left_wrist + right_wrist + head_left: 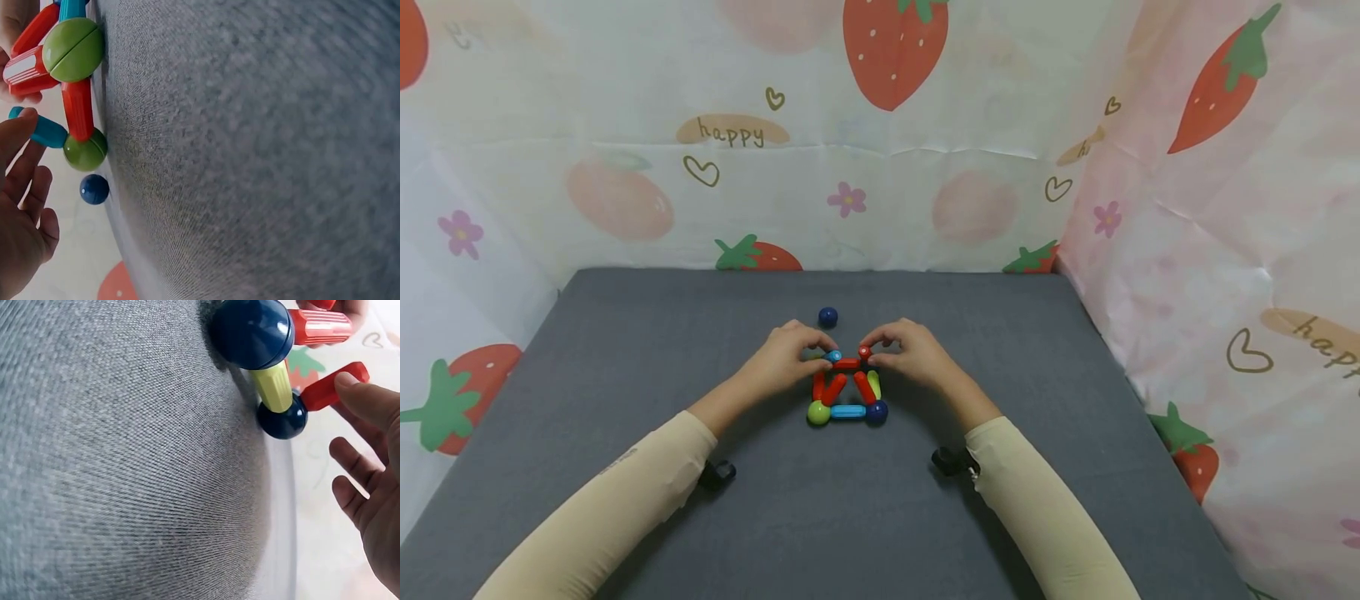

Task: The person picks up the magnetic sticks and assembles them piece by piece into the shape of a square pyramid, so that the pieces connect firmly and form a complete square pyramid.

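Observation:
A small frame of magnetic rods and balls stands on the grey table. A light green ball [818, 413] and a dark blue ball [876, 412] form its near corners, joined by a blue rod [848, 412]. Red rods [834, 389] lean up from these corners. At the far left corner, my left hand [781, 360] pinches another blue rod [49, 132] that rises from a green ball [85, 151]. Thumb and fingers of my right hand [917, 358] pinch a red rod [325, 390] at the far right, its lower end on a dark blue ball [282, 417].
A loose dark blue ball [827, 317] lies behind the frame, beyond both hands. The grey tabletop [850, 517] ends at a printed strawberry curtain [880, 167] behind it, with more curtain along the sides. Black wrist cameras [951, 461] sit low by the sleeves.

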Available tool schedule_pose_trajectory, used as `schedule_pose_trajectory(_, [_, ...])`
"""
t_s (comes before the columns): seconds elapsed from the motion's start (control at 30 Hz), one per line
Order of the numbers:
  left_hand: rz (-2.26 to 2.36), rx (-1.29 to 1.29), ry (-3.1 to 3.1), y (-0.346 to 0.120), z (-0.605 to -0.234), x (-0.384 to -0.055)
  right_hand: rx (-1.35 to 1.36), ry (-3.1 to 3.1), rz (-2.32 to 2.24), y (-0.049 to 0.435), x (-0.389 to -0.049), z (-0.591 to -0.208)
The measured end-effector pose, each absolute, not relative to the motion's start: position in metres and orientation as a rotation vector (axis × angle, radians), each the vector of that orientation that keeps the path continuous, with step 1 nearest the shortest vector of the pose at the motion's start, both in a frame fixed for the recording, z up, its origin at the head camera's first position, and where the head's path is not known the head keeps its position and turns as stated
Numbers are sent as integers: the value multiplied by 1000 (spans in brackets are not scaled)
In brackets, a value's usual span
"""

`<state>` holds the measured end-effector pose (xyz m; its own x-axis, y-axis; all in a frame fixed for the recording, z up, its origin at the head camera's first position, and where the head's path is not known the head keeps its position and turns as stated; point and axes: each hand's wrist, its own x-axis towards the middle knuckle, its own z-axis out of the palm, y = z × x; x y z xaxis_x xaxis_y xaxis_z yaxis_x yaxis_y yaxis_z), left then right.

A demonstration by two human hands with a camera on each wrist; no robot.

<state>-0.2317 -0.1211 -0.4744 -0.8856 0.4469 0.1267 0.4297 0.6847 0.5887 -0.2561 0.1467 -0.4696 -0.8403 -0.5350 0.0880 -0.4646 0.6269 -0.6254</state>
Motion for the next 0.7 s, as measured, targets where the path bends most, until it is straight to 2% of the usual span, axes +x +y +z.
schedule_pose_trajectory(0.7, [832, 860, 2879, -115, -473, -227, -1051, 2736, -861, 141, -253, -472])
